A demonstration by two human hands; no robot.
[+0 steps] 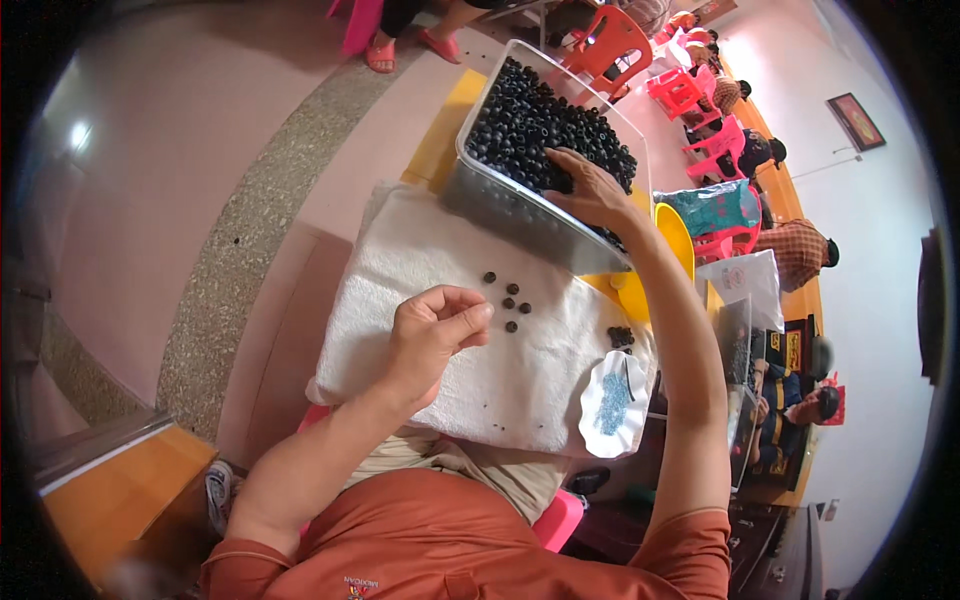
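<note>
Right hand (592, 192) in bead bin (480, 190) (left hand (432, 330) pinched).

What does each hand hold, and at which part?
Left hand: fingertips pinched, content too small to tell. Right hand reaches into the black beads; no grip visible.

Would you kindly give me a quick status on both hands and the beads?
Right hand in clear bin, on black beads. Left hand pinched over white cloth, contents unseen. Loose beads on cloth beside it. Nothing in the way.
</note>
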